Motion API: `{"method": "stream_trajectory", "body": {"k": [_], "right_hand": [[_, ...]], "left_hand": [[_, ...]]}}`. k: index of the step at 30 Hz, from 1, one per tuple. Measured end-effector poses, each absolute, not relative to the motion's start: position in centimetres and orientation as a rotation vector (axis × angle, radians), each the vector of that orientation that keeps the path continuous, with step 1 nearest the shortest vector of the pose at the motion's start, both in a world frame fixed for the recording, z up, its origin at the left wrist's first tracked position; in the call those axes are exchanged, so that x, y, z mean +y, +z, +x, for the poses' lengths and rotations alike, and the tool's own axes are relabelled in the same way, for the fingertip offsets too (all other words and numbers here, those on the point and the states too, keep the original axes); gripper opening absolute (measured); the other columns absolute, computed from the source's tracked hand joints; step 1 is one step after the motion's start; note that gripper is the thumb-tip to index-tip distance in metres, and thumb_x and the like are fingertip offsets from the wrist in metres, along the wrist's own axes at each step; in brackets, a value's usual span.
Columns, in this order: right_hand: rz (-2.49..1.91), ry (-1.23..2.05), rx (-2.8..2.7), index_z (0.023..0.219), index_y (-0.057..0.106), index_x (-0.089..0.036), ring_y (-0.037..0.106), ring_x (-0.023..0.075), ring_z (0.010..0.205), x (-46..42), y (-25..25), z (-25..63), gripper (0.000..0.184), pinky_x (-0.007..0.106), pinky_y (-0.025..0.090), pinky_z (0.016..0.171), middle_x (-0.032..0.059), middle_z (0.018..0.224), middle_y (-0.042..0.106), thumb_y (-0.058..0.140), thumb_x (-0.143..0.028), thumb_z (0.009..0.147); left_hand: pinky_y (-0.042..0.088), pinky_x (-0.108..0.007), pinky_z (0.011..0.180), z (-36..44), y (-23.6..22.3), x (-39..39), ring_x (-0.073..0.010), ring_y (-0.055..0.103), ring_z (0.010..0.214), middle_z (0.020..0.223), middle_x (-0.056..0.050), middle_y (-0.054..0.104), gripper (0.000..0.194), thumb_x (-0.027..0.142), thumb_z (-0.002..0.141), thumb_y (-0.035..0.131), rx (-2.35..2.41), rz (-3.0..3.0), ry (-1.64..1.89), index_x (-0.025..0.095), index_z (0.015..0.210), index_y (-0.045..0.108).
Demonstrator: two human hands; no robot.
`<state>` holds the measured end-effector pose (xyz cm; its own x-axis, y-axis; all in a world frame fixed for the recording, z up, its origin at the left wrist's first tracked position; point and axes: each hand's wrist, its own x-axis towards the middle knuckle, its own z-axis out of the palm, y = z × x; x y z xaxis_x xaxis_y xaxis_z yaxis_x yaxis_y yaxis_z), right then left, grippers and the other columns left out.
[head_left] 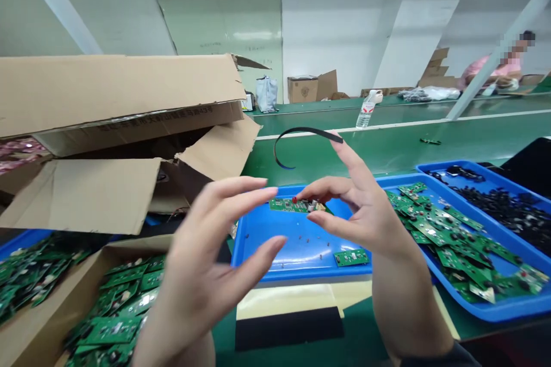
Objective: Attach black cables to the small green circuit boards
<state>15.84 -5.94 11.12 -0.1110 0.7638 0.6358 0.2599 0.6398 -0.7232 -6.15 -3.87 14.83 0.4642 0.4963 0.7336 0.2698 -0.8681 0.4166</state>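
Note:
My right hand (pixel 365 209) pinches a green circuit board (pixel 284 205) between thumb and bent fingers, above a shallow blue tray (pixel 262 249). A small red part shows on the board near the fingertips. From the raised index fingertip of that hand, a thin black strip (pixel 301 129) curls away to the left, seemingly stuck to it. My left hand (pixel 206 252) is at the board's left end, thumb and fingers apart, with nothing in it. Another circuit board (pixel 352 258) lies in the tray's front right corner, among several tiny loose bits.
At right, a blue tray (pixel 486 311) holds piled circuit boards, beside a tray of small black parts (pixel 503 200). Boards fill a carton (pixel 81 275) at left, below cardboard flaps (pixel 86 195). A flat black piece (pixel 288 330) lies in front. Behind are a bottle (pixel 365 110) and a person (pixel 482 71).

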Motion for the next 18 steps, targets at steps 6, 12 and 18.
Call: {"method": "stream_trajectory", "body": {"k": [6,12,18], "right_hand": [[-0.811,0.661,-1.577,0.151,0.005,-0.025,0.066,0.0162,0.086,-6.0,11.1,15.7,0.091,0.031,0.058,0.074,0.0041,0.095,0.069,0.067,-0.023,0.084],[-0.756,0.749,-1.398,0.150,0.009,-0.026,0.067,0.0141,0.081,-6.1,11.3,16.1,0.091,0.027,0.060,0.075,0.0019,0.093,0.068,0.069,-0.018,0.081],[-0.806,0.736,-1.241,0.146,0.021,-0.027,0.067,0.0161,0.069,-5.8,11.4,15.6,0.083,0.028,0.061,0.063,0.0000,0.082,0.066,0.070,-0.020,0.079]], "left_hand": [[0.052,-0.020,0.068,-3.3,14.1,-2.0,-0.0120,0.064,0.077,0.084,-0.003,0.066,0.012,0.011,0.082,0.062,0.612,2.427,1.291,0.019,0.089,0.068],[0.050,-0.022,0.055,-3.8,13.6,-2.4,-0.0130,0.060,0.065,0.076,-0.003,0.066,0.011,0.021,0.079,0.070,0.786,2.171,1.355,0.019,0.090,0.069],[0.052,-0.018,0.057,-3.4,13.4,-2.5,-0.0103,0.059,0.065,0.078,-0.001,0.065,0.030,0.021,0.075,0.074,0.801,1.972,1.360,0.022,0.104,0.068]]}}
